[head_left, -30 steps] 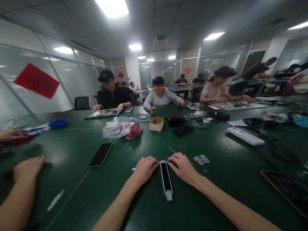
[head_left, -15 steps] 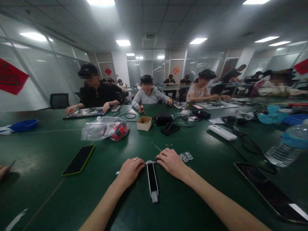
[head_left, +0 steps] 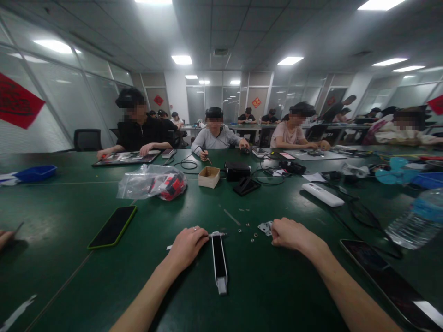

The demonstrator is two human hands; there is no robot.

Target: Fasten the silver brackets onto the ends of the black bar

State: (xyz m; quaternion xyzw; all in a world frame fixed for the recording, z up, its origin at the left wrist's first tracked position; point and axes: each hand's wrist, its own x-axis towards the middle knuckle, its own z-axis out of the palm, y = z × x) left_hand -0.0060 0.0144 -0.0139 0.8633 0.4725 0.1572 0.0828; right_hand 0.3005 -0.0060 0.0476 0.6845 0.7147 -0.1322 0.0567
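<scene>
A narrow white-framed device with a dark face [head_left: 219, 258] lies lengthwise on the green table in front of me. My left hand [head_left: 190, 243] pinches a thin metal rod at the device's far end; the rod's other tip [head_left: 223, 234] sticks out to the right. Away to the right, my right hand [head_left: 289, 234] has its fingers curled at small grey perforated plates [head_left: 265, 228]; its fingertips are partly hidden, so what it grips is unclear. Several small nuts [head_left: 252, 240] lie between the device and the plates.
A green-edged phone [head_left: 112, 227] lies left, another phone [head_left: 387, 281] right. Beyond are a plastic bag with red items [head_left: 152, 183], a small open box [head_left: 209, 177], a black box [head_left: 237, 171], a white device [head_left: 322, 194], cables and a bottle [head_left: 415, 221]. People sit across the table.
My right hand has left the rod by the device and moved right to the grey plates, uncovering the small nuts. My left hand stays at the rod. The view has shifted slightly.
</scene>
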